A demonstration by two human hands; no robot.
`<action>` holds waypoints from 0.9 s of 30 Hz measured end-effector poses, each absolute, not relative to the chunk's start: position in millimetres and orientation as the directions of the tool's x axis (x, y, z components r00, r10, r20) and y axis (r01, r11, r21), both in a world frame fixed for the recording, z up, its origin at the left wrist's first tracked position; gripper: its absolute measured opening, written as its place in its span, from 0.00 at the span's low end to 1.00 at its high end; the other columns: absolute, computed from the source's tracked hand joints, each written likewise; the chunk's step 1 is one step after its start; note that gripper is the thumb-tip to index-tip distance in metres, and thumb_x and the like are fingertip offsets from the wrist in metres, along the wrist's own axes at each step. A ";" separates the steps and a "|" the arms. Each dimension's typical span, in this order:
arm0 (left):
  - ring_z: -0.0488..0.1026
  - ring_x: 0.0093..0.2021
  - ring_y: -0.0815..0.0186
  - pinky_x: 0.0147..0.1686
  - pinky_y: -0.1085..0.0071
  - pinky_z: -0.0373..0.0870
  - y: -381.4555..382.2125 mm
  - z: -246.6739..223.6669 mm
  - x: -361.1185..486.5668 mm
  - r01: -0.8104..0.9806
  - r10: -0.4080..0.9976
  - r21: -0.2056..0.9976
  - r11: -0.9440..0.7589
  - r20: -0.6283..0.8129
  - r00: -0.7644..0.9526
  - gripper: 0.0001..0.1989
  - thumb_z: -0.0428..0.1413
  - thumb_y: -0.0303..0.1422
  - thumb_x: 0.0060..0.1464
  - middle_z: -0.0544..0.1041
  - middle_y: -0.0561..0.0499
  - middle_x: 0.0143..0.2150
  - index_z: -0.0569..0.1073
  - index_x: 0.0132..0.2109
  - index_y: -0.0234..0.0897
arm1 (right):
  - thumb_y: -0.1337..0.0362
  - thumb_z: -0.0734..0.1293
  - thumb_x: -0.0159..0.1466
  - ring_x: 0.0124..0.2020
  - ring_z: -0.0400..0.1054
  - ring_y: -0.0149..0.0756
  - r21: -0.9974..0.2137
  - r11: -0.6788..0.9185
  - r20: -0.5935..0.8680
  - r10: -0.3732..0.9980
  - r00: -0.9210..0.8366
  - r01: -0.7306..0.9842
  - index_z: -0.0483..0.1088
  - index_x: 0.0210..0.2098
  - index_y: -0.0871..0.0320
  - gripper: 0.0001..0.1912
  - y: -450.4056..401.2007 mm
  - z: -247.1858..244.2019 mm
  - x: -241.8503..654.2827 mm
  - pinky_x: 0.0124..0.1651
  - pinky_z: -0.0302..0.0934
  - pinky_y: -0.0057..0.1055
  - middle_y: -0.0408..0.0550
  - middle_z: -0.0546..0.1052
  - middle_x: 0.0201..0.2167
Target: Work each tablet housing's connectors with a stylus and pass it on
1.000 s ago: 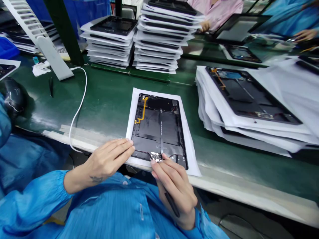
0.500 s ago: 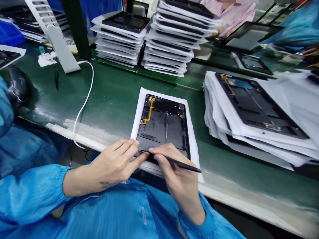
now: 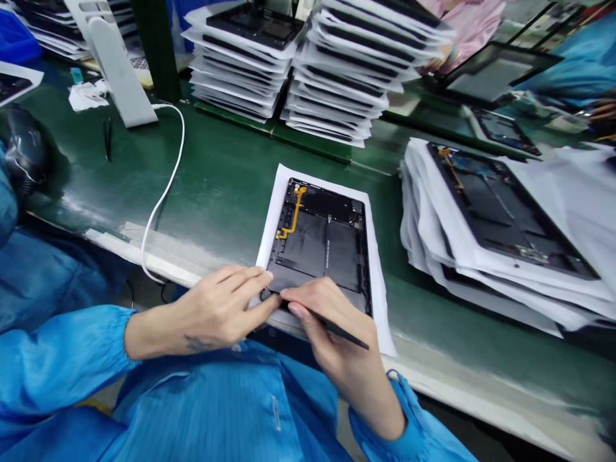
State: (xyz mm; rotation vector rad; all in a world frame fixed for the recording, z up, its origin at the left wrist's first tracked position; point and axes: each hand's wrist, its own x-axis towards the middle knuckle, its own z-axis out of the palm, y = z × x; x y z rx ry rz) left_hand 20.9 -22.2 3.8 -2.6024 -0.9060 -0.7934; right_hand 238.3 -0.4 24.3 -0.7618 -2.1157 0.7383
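An opened black tablet housing (image 3: 312, 250) with an orange flex cable (image 3: 294, 218) lies on a white sheet (image 3: 382, 314) at the table's front edge. My left hand (image 3: 224, 305) rests at the housing's lower left corner, fingertips on its edge; whether a small part is under them is hidden. In my right hand (image 3: 332, 321) a dark slim tool (image 3: 346, 333), probably tweezers, is pinched between thumb and forefinger. Its tip is close to my left fingertips over the housing's lower edge.
Tall stacks of sheets and housings (image 3: 240, 70) stand behind. To the right lies a pile of white sheets with another housing (image 3: 510, 212). At left are a white stand (image 3: 120, 77), a white cable (image 3: 166, 192), tweezers (image 3: 107, 138) and a black scanner (image 3: 24, 144). People work nearby.
The dark tool in my right hand has tilted, its rear end now lower and further left. My fingertips stay close together at the housing's lower edge. The whole view has shifted slightly.
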 end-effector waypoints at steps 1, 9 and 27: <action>0.79 0.53 0.53 0.49 0.60 0.78 -19.8 3.2 16.8 0.615 0.479 -0.032 -0.787 0.597 0.644 0.13 0.47 0.23 0.67 0.80 0.37 0.52 0.74 0.52 0.27 | 0.77 0.64 0.68 0.37 0.69 0.34 -0.700 0.658 0.444 0.706 -0.552 0.280 0.72 0.45 0.56 0.11 0.4 25.2 238.1 0.41 0.65 0.35 0.46 0.78 0.36; 0.80 0.52 0.56 0.51 0.63 0.79 -12.5 4.8 12.9 0.598 0.458 -0.050 -0.800 0.594 0.661 0.12 0.49 0.20 0.66 0.80 0.38 0.53 0.75 0.50 0.25 | 0.74 0.65 0.69 0.36 0.71 0.35 -0.689 0.650 0.426 0.721 -0.546 0.321 0.73 0.44 0.57 0.09 1.8 30.6 257.8 0.38 0.66 0.32 0.47 0.79 0.36; 0.78 0.44 0.57 0.44 0.62 0.75 -8.0 8.8 45.9 0.571 0.436 -0.076 -0.817 0.566 0.699 0.12 0.48 0.23 0.66 0.80 0.39 0.43 0.75 0.49 0.24 | 0.77 0.64 0.68 0.40 0.68 0.38 -0.458 0.726 0.406 0.684 -0.606 0.513 0.70 0.47 0.62 0.10 -26.5 31.6 271.7 0.44 0.66 0.35 0.51 0.76 0.36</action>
